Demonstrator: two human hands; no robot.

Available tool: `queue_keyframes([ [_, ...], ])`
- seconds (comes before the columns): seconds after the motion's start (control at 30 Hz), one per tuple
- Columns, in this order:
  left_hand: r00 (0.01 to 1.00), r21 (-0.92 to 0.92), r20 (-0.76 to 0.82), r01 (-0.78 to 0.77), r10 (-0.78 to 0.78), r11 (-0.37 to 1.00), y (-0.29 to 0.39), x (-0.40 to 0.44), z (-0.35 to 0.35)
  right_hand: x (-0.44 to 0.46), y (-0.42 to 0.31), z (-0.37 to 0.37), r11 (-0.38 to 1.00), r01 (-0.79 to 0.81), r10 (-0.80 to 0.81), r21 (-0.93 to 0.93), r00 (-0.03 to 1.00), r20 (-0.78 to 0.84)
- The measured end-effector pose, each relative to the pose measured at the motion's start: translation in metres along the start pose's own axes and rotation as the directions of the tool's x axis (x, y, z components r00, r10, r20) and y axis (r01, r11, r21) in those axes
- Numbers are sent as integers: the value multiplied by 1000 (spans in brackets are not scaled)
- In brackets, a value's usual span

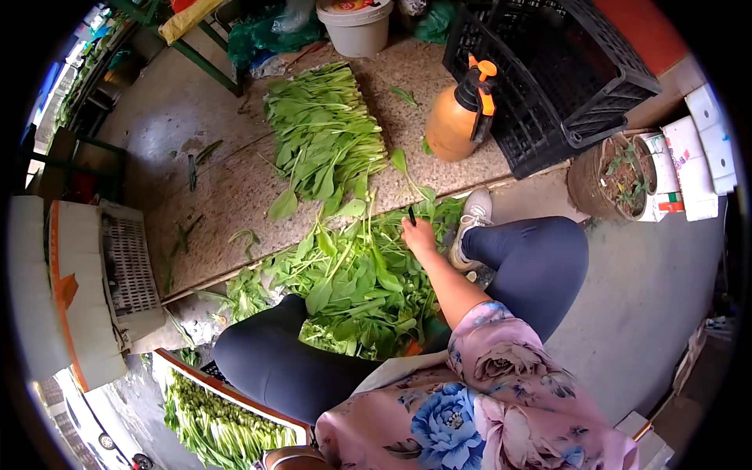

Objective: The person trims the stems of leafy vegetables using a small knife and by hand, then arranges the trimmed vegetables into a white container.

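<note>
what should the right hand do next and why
Probably move the right hand, with the small dark object in its grip, to the loose greens: they lie jumbled close by, while the leafy pile ahead is fairly neatly lined up.

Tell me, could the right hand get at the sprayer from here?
Probably yes: only loose leaves and bare slab lie between the right hand and the sprayer, though that hand holds a dark object it might need to put down first.

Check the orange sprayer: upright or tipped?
Upright: the orange sprayer stands with its rounded body low on the speckled slab, black-and-orange pump head on top.
</note>
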State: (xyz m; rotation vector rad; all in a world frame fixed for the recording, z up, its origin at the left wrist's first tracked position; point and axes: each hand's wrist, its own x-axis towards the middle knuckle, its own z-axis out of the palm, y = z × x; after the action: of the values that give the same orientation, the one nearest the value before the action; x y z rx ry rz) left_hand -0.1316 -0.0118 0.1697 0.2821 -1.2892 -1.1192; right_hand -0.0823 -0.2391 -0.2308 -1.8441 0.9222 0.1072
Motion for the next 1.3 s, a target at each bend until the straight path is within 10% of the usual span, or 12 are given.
queue_keyframes([
  [0.23,996,-98,75,-31,39,995,9,3,-44,49,-130,-3,908,401,-418,-120,862,-287],
  [0.33,937,67,-342,94,-66,993,19,-12,-90,80,-191,-10,820,482,-552,-310,809,-202],
  [0.43,267,-100,-934,444,-238,891,2,-46,-146,119,-194,-5,790,462,-520,-402,853,-42],
  [0.53,-234,-324,-943,503,-235,801,-36,-93,-190,132,-190,-6,728,533,-629,-431,769,-111],
  [0.6,-115,-270,-959,647,-259,713,-41,-110,-206,118,-192,-16,668,722,-741,-179,667,-75],
  [0.67,-46,-159,-984,683,-175,713,-45,-111,-221,86,-202,-30,871,491,-467,27,809,356],
  [0.77,48,27,-999,853,-26,521,-51,-104,-227,55,-224,-34,965,213,-257,151,673,693],
  [0.8,92,101,-995,948,46,301,-52,-102,-228,66,-227,-22,965,217,-255,145,665,702],
  [0.87,121,135,-990,962,75,236,-60,-105,-230,103,-229,12,856,514,-516,48,847,131],
  [1.0,179,178,-982,984,66,-21,-59,-109,-231,137,-235,42,697,590,-648,-409,762,-4],
  [1.13,105,105,-994,994,33,-16,-48,-111,-230,125,-235,38,769,548,-550,-330,830,97],
  [1.3,143,143,-989,990,39,-20,-55,-120,-226,65,-229,14,892,250,-353,378,905,236],
])
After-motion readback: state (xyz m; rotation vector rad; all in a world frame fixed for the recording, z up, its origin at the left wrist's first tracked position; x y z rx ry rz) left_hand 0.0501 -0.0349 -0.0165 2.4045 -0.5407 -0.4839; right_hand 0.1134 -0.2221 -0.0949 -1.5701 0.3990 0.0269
